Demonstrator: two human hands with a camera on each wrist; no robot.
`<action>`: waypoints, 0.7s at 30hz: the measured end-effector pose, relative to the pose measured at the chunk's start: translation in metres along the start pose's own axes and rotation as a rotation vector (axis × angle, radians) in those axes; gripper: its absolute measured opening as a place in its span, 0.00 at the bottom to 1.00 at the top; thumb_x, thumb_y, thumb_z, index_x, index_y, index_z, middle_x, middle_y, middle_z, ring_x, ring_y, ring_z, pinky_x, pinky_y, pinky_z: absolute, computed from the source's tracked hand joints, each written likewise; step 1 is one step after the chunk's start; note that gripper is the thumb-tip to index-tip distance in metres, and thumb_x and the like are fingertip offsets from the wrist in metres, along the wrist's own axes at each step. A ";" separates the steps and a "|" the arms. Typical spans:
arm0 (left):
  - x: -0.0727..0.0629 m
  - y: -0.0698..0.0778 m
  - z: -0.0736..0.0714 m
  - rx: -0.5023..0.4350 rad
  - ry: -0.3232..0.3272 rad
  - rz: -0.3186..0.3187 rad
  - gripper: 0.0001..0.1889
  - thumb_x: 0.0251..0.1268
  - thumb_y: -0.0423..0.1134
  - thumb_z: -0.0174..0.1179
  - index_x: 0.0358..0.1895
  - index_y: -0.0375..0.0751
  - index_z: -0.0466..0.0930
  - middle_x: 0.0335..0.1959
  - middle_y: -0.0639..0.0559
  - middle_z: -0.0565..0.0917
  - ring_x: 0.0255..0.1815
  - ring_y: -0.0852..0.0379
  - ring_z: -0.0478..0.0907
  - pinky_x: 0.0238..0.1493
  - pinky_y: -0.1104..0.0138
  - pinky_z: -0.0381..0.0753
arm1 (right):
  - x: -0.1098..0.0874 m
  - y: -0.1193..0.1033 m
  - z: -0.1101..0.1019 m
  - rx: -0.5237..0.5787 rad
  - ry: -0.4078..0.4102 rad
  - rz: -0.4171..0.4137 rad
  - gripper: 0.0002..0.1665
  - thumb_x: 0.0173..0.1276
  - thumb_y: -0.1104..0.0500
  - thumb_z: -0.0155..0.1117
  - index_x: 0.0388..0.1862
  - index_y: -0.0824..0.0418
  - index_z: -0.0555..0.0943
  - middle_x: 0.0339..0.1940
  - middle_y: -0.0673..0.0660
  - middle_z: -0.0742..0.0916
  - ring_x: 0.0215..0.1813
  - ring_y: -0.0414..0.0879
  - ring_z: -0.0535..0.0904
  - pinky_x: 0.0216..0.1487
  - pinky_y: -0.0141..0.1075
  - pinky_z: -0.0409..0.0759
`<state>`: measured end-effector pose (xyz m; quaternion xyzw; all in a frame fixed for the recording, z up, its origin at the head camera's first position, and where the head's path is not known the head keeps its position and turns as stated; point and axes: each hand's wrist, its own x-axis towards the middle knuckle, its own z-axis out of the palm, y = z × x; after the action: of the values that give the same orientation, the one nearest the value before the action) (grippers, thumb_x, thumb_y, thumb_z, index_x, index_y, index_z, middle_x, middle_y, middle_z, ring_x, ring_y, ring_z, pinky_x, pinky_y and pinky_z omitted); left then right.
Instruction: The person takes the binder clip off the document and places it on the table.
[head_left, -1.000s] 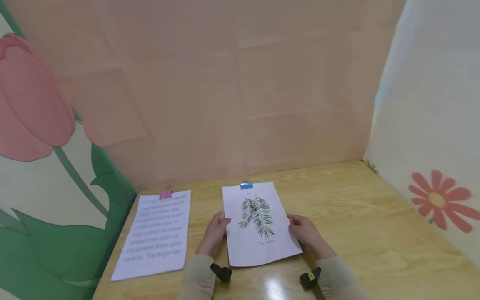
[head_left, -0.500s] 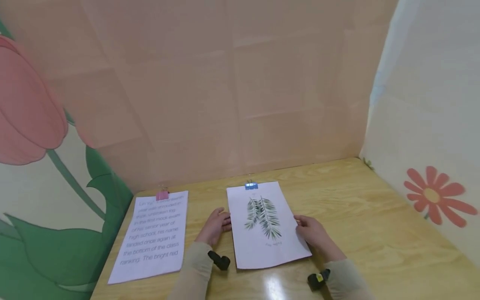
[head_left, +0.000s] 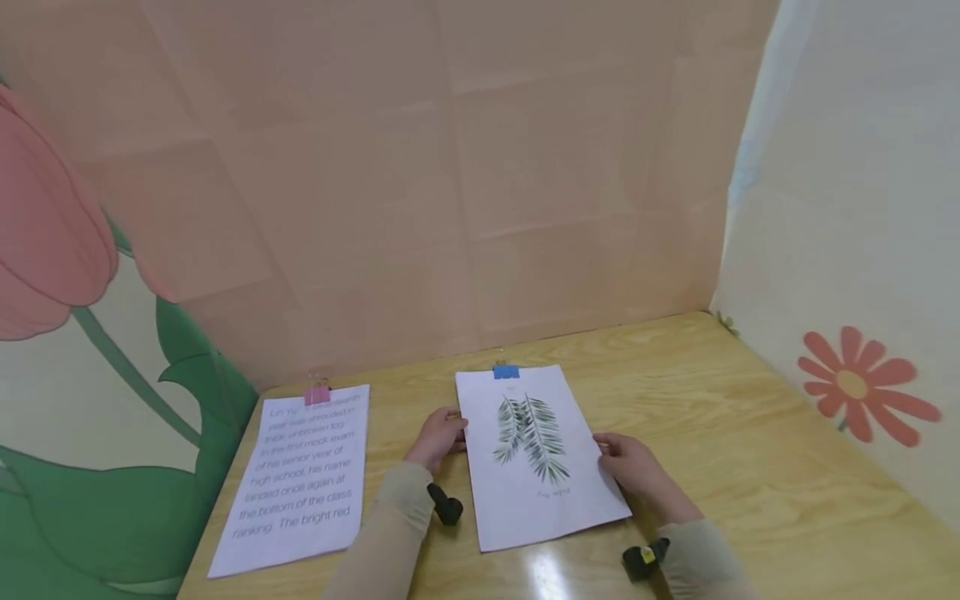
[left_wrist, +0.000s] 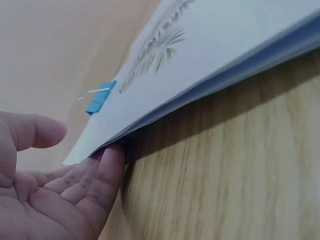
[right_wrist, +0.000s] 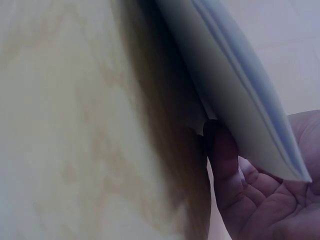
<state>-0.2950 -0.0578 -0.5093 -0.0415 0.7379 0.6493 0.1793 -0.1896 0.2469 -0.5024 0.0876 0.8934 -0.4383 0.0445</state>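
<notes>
A clipped stack of white paper (head_left: 517, 517) with a green palm leaf print (head_left: 543, 442) lies in the middle of the head view. A blue binder clip (head_left: 506, 372) bites its far edge. At its left edge is my left hand (head_left: 441, 437); in the left wrist view the fingertips (left_wrist: 111, 162) reach just under the sheets while the thumb stands apart from them. My right hand (head_left: 637, 471) pinches the right edge, its fingers under the raised paper in the right wrist view, the thumb mostly hidden behind it.
Left of my hands lies a second stack of paper (head_left: 300, 483) with large printed text, held by a pink binder clip (head_left: 317, 395). Both are on a wooden table (head_left: 765, 483). A pinkish backdrop (head_left: 450, 183) rises behind, with flower-printed walls at both sides.
The palm-print stack has shifted slightly right, away from the text stack. My left thumb has come off its top sheet, while the right hand keeps its grip.
</notes>
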 end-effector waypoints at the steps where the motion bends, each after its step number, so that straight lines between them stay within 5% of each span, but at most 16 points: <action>1: 0.001 0.001 0.000 0.002 0.004 -0.003 0.25 0.77 0.31 0.53 0.71 0.22 0.64 0.48 0.36 0.80 0.40 0.50 0.80 0.44 0.60 0.85 | 0.000 0.000 -0.001 0.000 -0.001 0.006 0.25 0.69 0.69 0.58 0.64 0.77 0.76 0.49 0.68 0.85 0.52 0.59 0.80 0.56 0.56 0.78; 8: 0.010 0.000 0.003 0.037 0.047 -0.021 0.24 0.78 0.32 0.53 0.71 0.22 0.66 0.51 0.36 0.81 0.42 0.50 0.80 0.43 0.61 0.85 | 0.002 0.002 -0.002 -0.002 -0.007 0.035 0.25 0.70 0.69 0.58 0.64 0.76 0.76 0.50 0.69 0.85 0.53 0.61 0.80 0.56 0.57 0.78; 21: 0.018 -0.005 0.013 0.185 0.129 0.105 0.12 0.74 0.30 0.53 0.52 0.26 0.80 0.40 0.41 0.81 0.36 0.52 0.77 0.35 0.64 0.76 | -0.001 0.002 -0.003 0.036 -0.015 0.044 0.25 0.68 0.70 0.59 0.64 0.75 0.75 0.44 0.64 0.85 0.47 0.56 0.80 0.49 0.50 0.80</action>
<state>-0.3071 -0.0428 -0.5209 -0.0276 0.8058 0.5830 0.1002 -0.1884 0.2506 -0.5018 0.1047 0.8829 -0.4539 0.0590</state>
